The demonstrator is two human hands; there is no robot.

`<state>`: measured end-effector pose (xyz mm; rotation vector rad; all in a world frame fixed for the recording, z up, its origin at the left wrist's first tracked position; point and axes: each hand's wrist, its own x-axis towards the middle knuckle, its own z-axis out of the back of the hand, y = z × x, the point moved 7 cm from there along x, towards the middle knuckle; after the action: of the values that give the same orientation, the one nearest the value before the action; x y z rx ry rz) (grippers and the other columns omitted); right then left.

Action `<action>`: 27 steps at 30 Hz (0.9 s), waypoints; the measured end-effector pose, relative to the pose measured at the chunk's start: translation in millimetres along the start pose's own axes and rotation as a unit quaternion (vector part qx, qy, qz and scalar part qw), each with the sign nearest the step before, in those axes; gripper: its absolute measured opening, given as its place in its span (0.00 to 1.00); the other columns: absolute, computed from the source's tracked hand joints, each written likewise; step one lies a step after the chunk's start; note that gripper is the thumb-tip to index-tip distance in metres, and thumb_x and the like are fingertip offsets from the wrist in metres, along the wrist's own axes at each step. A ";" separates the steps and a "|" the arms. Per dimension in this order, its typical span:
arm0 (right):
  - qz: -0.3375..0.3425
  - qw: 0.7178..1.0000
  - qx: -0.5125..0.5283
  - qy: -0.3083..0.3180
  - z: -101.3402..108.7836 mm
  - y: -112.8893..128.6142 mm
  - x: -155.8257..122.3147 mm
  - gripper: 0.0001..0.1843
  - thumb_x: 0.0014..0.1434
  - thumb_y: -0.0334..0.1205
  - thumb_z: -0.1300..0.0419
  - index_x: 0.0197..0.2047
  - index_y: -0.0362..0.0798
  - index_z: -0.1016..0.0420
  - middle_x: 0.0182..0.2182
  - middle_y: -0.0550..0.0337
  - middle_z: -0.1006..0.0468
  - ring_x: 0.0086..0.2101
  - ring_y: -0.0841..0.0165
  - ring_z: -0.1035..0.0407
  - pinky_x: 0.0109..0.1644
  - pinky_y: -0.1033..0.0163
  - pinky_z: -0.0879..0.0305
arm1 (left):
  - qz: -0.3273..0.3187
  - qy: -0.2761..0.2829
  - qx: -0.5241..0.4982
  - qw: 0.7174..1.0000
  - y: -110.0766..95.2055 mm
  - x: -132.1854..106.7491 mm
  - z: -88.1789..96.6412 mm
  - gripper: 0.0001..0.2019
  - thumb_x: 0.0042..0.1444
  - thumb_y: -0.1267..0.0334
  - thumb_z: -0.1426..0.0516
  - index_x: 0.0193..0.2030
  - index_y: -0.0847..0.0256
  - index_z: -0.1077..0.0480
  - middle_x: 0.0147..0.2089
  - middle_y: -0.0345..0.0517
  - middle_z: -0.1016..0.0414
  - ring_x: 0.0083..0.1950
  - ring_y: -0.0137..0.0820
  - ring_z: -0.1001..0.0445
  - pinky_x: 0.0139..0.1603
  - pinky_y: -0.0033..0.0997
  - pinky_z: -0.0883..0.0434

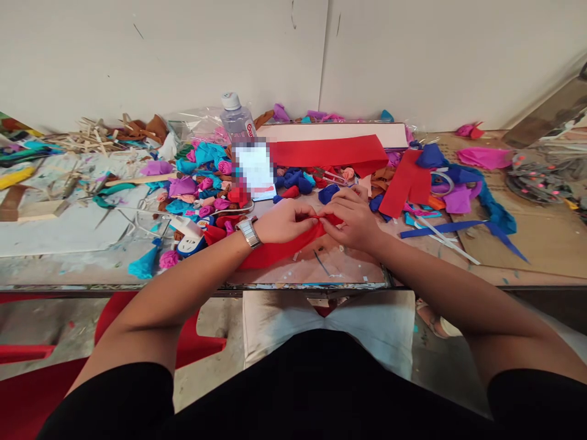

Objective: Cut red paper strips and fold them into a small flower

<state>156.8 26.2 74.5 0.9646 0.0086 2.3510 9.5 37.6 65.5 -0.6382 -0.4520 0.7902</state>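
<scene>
Over the near middle of the table, my left hand (pixel 287 221) and my right hand (pixel 351 219) meet with their fingertips almost touching. Both pinch a red crepe paper strip (pixel 275 252), which trails down to the left under my left wrist. The gathered part lies between my thumbs and fingers, mostly hidden by them. On my left wrist is a metal watch (pixel 249 233). Just beyond my right hand lies a dark blue paper piece (pixel 328 194). Two more red strips, one long (pixel 330 154) and one crossed over another (pixel 403 186), rest farther back.
Crumpled paper pieces in several colours (pixel 202 189) heap up left of centre, around a lit phone (pixel 254 168) and a plastic bottle (pixel 238 119). A power strip (pixel 190 243) lies nearer. Thin wooden sticks (pixel 98 137) pile at back left; a tape roll (pixel 443 183) sits right.
</scene>
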 end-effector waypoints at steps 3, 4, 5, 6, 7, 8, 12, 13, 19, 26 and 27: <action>-0.007 1.000 0.001 0.003 0.4 0.1 0.2 0.05 0.67 0.40 0.39 0.40 0.53 0.21 0.36 0.58 0.15 0.45 0.56 0.28 0.56 0.46 0.43 | -0.021 -0.030 0.055 0.998 -7.3 -2.0 3.2 0.10 0.63 0.64 0.45 0.36 0.63 0.22 0.29 0.38 0.25 0.29 0.26 0.35 0.34 0.31 0.42; -0.012 1.000 0.000 0.002 0.7 -0.1 0.4 0.05 0.67 0.41 0.38 0.40 0.52 0.21 0.36 0.58 0.16 0.45 0.56 0.28 0.56 0.46 0.43 | -0.026 -0.036 0.073 0.996 -9.7 -2.8 3.6 0.10 0.62 0.64 0.45 0.36 0.62 0.22 0.29 0.39 0.25 0.29 0.26 0.35 0.34 0.31 0.43; -0.015 1.000 -0.002 -0.001 1.1 -0.2 0.6 0.05 0.66 0.41 0.38 0.39 0.52 0.21 0.36 0.58 0.16 0.45 0.56 0.28 0.56 0.46 0.43 | -0.029 -0.039 0.087 0.995 -11.7 -3.5 3.5 0.10 0.62 0.64 0.44 0.35 0.62 0.22 0.28 0.39 0.25 0.28 0.26 0.35 0.33 0.32 0.43; -0.017 1.000 -0.004 -0.005 1.5 -0.2 0.7 0.05 0.66 0.41 0.38 0.39 0.52 0.21 0.36 0.58 0.16 0.45 0.57 0.28 0.57 0.46 0.44 | -0.030 -0.040 0.101 0.994 -13.2 -4.0 3.2 0.10 0.62 0.64 0.44 0.35 0.62 0.22 0.27 0.39 0.26 0.27 0.26 0.36 0.33 0.32 0.44; -0.018 1.000 -0.007 -0.008 1.6 -0.3 0.9 0.06 0.66 0.42 0.38 0.38 0.52 0.21 0.35 0.58 0.17 0.44 0.57 0.28 0.57 0.46 0.44 | -0.030 -0.042 0.114 0.992 -14.2 -4.4 3.0 0.10 0.62 0.63 0.44 0.35 0.61 0.22 0.26 0.39 0.26 0.26 0.26 0.37 0.32 0.33 0.44; -0.019 1.000 -0.009 -0.009 1.2 -0.4 1.1 0.07 0.66 0.42 0.38 0.37 0.51 0.22 0.34 0.58 0.17 0.44 0.57 0.28 0.58 0.45 0.45 | -0.030 -0.044 0.127 0.991 -14.9 -4.7 2.9 0.10 0.62 0.62 0.44 0.34 0.61 0.22 0.26 0.39 0.26 0.26 0.26 0.37 0.32 0.33 0.45; -0.013 1.000 -0.020 -0.009 -1.2 -0.3 1.2 0.08 0.66 0.42 0.39 0.34 0.51 0.23 0.33 0.58 0.18 0.42 0.58 0.28 0.57 0.45 0.46 | -0.025 -0.048 0.137 0.989 -15.3 -5.0 2.9 0.12 0.64 0.61 0.44 0.33 0.60 0.22 0.25 0.40 0.26 0.25 0.27 0.37 0.32 0.34 0.46; -0.011 1.000 -0.020 -0.011 -1.1 -0.2 1.1 0.08 0.66 0.42 0.39 0.34 0.51 0.23 0.33 0.58 0.18 0.41 0.59 0.28 0.57 0.46 0.46 | -0.023 -0.047 0.131 0.990 -14.9 -4.9 3.0 0.12 0.64 0.61 0.44 0.33 0.60 0.22 0.25 0.40 0.27 0.25 0.27 0.37 0.32 0.34 0.46; -0.009 1.000 -0.014 -0.009 0.6 1.0 0.3 0.06 0.68 0.41 0.39 0.39 0.51 0.21 0.36 0.58 0.16 0.44 0.57 0.28 0.58 0.45 0.45 | -0.010 -0.045 0.068 0.997 -8.3 -2.7 5.4 0.13 0.65 0.62 0.45 0.31 0.62 0.25 0.24 0.36 0.33 0.27 0.25 0.41 0.32 0.33 0.46; 0.023 1.000 -0.005 -0.008 -1.0 0.3 -2.1 0.06 0.68 0.39 0.38 0.42 0.53 0.18 0.38 0.60 0.15 0.45 0.58 0.29 0.57 0.46 0.42 | 0.030 0.000 -0.041 0.999 6.3 2.2 1.4 0.13 0.64 0.60 0.46 0.33 0.64 0.25 0.26 0.36 0.32 0.29 0.25 0.40 0.32 0.29 0.43; 0.029 1.000 -0.002 -0.007 -1.2 0.1 -2.8 0.06 0.67 0.38 0.38 0.43 0.54 0.18 0.39 0.60 0.14 0.46 0.58 0.29 0.57 0.46 0.41 | 0.034 0.002 -0.052 0.998 7.6 2.6 1.5 0.13 0.63 0.60 0.46 0.33 0.64 0.24 0.27 0.37 0.31 0.29 0.25 0.39 0.32 0.29 0.42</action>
<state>157.6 24.9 71.9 0.9917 -0.0309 2.3951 6.3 44.2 61.8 -0.7543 -0.4724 0.8344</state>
